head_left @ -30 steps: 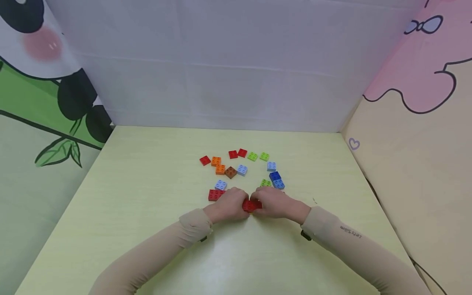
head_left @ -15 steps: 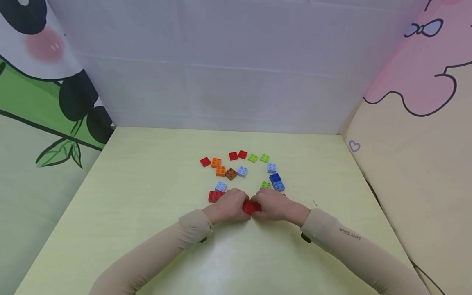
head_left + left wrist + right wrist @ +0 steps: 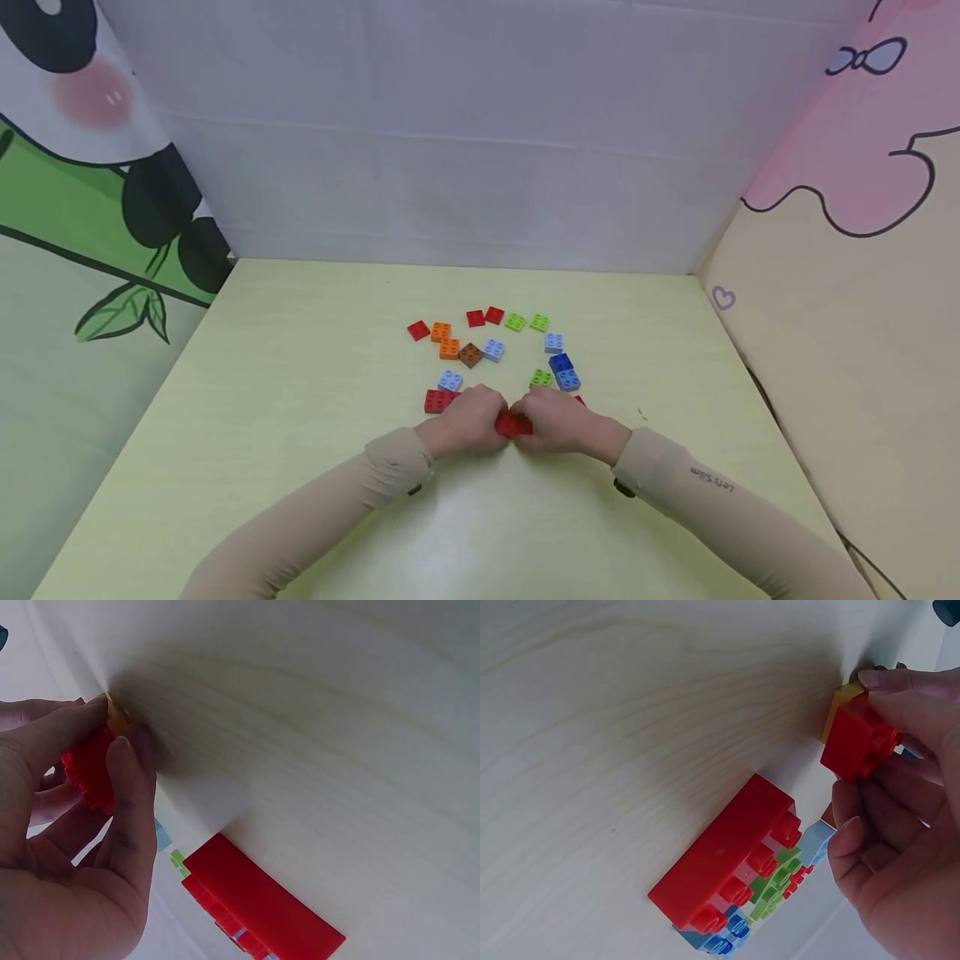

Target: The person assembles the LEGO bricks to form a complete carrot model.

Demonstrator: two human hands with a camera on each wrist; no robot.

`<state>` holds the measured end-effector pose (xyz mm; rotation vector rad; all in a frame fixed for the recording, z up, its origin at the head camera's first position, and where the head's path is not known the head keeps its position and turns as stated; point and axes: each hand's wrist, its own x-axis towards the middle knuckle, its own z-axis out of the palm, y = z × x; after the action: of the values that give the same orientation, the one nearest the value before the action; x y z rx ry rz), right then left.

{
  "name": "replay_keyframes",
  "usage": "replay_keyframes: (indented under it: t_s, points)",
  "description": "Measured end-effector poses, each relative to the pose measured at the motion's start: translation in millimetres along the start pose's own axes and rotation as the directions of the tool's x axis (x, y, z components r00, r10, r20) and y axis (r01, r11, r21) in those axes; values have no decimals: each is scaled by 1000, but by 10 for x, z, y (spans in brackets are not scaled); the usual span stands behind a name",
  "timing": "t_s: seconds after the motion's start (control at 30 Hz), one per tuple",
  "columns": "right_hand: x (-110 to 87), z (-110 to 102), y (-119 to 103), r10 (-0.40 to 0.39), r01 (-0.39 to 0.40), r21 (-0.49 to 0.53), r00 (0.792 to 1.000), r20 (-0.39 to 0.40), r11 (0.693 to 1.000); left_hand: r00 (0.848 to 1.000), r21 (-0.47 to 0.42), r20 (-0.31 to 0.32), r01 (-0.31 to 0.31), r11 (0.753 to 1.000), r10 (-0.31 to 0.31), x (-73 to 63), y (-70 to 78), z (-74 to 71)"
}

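In the head view my left hand [image 3: 472,419] and right hand [image 3: 558,419] meet near the middle of the table, both gripping a red toy building brick [image 3: 513,424]. A yellow-orange brick [image 3: 840,705] sits against the underside of the red one, close to the tabletop. In the left wrist view, thumb and fingers pinch the red brick [image 3: 91,769] near the yellow brick [image 3: 116,720]. From the right wrist, the red brick [image 3: 851,742] shows studs facing away from the table. Fingers hide part of both bricks.
Beyond the hands lie loose bricks: a long red one [image 3: 440,401], orange [image 3: 449,348], brown [image 3: 470,355], light blue [image 3: 493,350], green [image 3: 541,377] and dark blue [image 3: 560,362]. Another long red brick [image 3: 727,855] lies by the right hand. A wall [image 3: 480,167] closes off the back.
The held red brick's studs showed plainly in the head view one second ago; now its visible face looks smoother, as if tilted. Both hands stay in nearly the same place.
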<state>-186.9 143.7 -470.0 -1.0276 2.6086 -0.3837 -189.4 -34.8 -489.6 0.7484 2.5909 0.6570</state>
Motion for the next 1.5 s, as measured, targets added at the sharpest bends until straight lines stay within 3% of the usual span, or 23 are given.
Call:
replay_keyframes:
  t_s: [0.63,0.87,1.33,1.5]
  points:
    - [-20,16,-5,23,-24,-13,1000,-9,1000,999,-30,-21,-50,998,49,13,-42,29]
    - [-16,91,48,-19,18,-30,998,-52,999,996,-4,-41,-77,997,77,8,-52,46]
    - [-15,144,60,-26,20,-67,997,-79,998,997,-31,-40,-72,997,71,8,-75,65]
    - [-56,104,49,8,-10,-46,998,-59,999,999,-27,-32,-41,999,40,8,-63,68]
